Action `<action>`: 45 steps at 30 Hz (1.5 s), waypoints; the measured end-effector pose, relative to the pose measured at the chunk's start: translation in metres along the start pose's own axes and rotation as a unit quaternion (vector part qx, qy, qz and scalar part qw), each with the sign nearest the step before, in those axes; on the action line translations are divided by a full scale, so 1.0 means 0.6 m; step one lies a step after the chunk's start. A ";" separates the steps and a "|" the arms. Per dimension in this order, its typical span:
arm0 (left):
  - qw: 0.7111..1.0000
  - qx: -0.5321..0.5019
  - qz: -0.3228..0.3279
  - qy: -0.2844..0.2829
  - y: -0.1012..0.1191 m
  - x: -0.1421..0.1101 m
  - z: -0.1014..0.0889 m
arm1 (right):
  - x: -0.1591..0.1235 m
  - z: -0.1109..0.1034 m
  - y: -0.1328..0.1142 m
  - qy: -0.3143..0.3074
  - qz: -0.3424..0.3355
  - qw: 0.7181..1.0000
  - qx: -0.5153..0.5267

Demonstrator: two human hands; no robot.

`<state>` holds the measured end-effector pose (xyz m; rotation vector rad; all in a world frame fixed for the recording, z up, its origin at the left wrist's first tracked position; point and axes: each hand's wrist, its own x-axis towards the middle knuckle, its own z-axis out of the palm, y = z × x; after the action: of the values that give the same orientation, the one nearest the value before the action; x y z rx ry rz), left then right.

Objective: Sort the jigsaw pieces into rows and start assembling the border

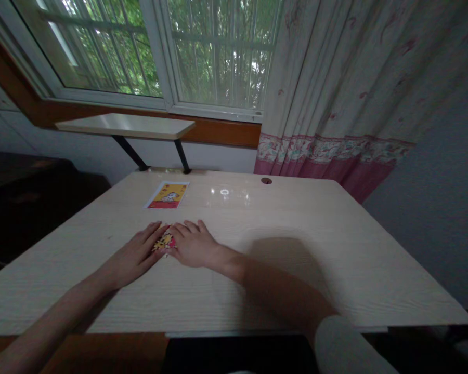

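Note:
Between my hands lies a small heap of yellow, red and white jigsaw puzzle pieces (165,241) on the pale wooden desk. My left hand (138,254) rests along the heap's left side, its fingers stretched out. From the right, my right hand (193,244) lies palm down with spread fingers, touching the heap and covering part of it. The two hands nearly meet at the near side, where a stray piece shows. Behind them a picture card (167,196) in yellow and red, with a white spotted animal, lies flat.
A raised shelf (128,126) on black legs stands at the desk's back left. A round cable hole (266,181) sits near the back edge of the desk (354,259). Behind are a barred window (218,57) and a patterned curtain (335,78).

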<state>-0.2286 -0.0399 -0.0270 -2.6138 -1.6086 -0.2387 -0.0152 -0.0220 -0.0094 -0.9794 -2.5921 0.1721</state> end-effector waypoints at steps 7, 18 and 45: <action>0.999 -0.022 0.039 0.021 0.050 0.030 0.005 | -0.039 -0.022 0.038 -0.005 -0.017 1.000 -0.007; 0.991 -0.083 0.097 0.043 0.175 0.090 0.018 | -0.145 -0.057 0.106 0.004 0.021 0.999 -0.031; 0.976 -0.116 0.181 -0.030 0.302 0.206 -0.011 | -0.260 -0.130 0.214 0.051 0.067 0.989 0.123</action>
<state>-0.0129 -0.0138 0.0050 -3.0559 -1.1435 -0.3449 0.2010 -0.0296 -0.0132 -1.0401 -2.3448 0.4516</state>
